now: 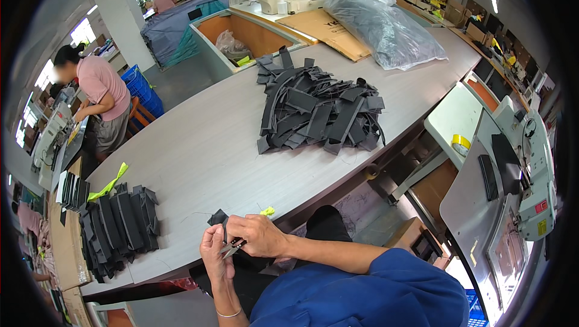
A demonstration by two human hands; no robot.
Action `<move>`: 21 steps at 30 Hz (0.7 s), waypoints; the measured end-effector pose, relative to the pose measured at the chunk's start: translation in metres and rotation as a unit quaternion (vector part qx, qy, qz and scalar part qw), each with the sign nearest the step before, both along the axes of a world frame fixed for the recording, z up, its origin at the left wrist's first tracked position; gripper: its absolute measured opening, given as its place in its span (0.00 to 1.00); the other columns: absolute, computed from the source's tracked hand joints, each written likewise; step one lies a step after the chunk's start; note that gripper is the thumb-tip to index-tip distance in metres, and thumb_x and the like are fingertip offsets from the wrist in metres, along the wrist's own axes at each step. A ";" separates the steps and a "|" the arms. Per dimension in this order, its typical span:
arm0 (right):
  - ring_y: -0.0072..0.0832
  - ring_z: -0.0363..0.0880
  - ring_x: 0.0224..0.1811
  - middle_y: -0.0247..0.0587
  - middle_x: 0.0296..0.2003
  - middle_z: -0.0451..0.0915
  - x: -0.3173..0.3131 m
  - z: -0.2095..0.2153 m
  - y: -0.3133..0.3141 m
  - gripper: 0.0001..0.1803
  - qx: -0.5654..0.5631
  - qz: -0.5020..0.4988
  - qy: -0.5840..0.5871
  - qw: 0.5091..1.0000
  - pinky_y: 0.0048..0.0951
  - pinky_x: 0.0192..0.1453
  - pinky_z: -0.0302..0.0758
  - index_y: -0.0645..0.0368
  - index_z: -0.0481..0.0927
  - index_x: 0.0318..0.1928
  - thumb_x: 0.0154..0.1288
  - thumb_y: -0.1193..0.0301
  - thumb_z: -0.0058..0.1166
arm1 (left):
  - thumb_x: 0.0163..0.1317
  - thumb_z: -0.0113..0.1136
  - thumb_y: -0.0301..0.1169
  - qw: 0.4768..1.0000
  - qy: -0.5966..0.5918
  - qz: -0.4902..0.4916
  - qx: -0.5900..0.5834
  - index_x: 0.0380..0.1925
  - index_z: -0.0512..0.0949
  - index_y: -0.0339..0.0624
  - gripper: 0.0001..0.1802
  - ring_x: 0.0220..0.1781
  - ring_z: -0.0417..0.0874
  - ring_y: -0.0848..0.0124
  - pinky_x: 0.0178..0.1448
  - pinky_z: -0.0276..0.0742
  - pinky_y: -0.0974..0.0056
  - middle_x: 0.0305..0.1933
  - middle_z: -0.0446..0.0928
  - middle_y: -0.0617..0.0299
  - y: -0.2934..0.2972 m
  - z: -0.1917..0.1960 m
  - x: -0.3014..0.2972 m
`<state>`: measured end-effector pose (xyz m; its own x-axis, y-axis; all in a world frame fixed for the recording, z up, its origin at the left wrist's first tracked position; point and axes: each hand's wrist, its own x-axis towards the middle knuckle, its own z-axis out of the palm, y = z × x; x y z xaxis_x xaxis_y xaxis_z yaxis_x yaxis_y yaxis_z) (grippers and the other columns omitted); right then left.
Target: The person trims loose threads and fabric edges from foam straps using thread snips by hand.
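Note:
Close to the table's near edge, my two hands meet. My left hand (215, 251) is closed, pinching a dark grey fabric strip (218, 217) whose end sticks up beyond the fingers. Small scissors (231, 247) with metal blades and dark handles lie under my right hand (258, 235), whose fingers are curled round them beside the strip. Part of the strip is hidden between the hands. A yellow-green scrap (268, 211) lies just past my right hand. Farther off is a loose heap of similar dark strips (316, 113); stacked bundles of strips (120, 221) stand at the left.
A grey tabletop (205, 140) curves across the view. Behind the heap lie a clear plastic bag (386, 28) and flat cardboard (329, 30). A sewing machine (535, 182) stands at my right, with yellow tape (461, 144) near it. A co-worker (102, 86) works at the left.

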<state>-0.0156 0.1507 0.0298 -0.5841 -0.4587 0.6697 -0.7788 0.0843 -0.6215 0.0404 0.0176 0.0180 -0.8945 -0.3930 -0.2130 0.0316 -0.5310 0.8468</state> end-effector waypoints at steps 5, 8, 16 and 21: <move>0.35 0.71 0.21 0.33 0.27 0.72 0.004 -0.002 0.003 0.09 0.027 -0.013 0.008 1.000 0.32 0.27 0.67 0.55 0.72 0.28 0.45 0.79 0.58 | 0.63 0.59 0.25 0.999 0.022 -0.044 -0.018 0.42 0.73 0.38 0.09 0.32 0.79 0.79 0.36 0.77 0.74 0.34 0.79 0.62 -0.005 0.003 0.005; 0.35 0.70 0.20 0.33 0.27 0.73 0.007 0.000 0.004 0.10 0.039 -0.027 0.010 0.999 0.32 0.27 0.67 0.54 0.72 0.28 0.45 0.78 0.59 | 0.62 0.59 0.23 0.999 0.035 -0.020 -0.033 0.45 0.72 0.37 0.12 0.37 0.81 0.75 0.41 0.79 0.72 0.39 0.80 0.56 -0.001 0.006 0.004; 0.36 0.73 0.22 0.33 0.27 0.73 0.006 0.000 0.005 0.09 0.067 -0.036 -0.029 0.997 0.34 0.29 0.69 0.54 0.72 0.29 0.46 0.77 0.59 | 0.61 0.57 0.20 0.996 0.061 0.012 -0.062 0.48 0.70 0.35 0.16 0.46 0.81 0.67 0.52 0.78 0.65 0.46 0.78 0.50 0.006 0.012 0.000; 0.39 0.74 0.24 0.35 0.27 0.73 0.005 0.007 0.005 0.08 0.083 -0.037 -0.046 0.995 0.35 0.30 0.69 0.54 0.73 0.28 0.47 0.77 0.58 | 0.61 0.56 0.18 0.995 0.070 0.017 -0.075 0.50 0.68 0.35 0.17 0.48 0.81 0.65 0.53 0.77 0.64 0.48 0.77 0.48 0.009 0.019 -0.003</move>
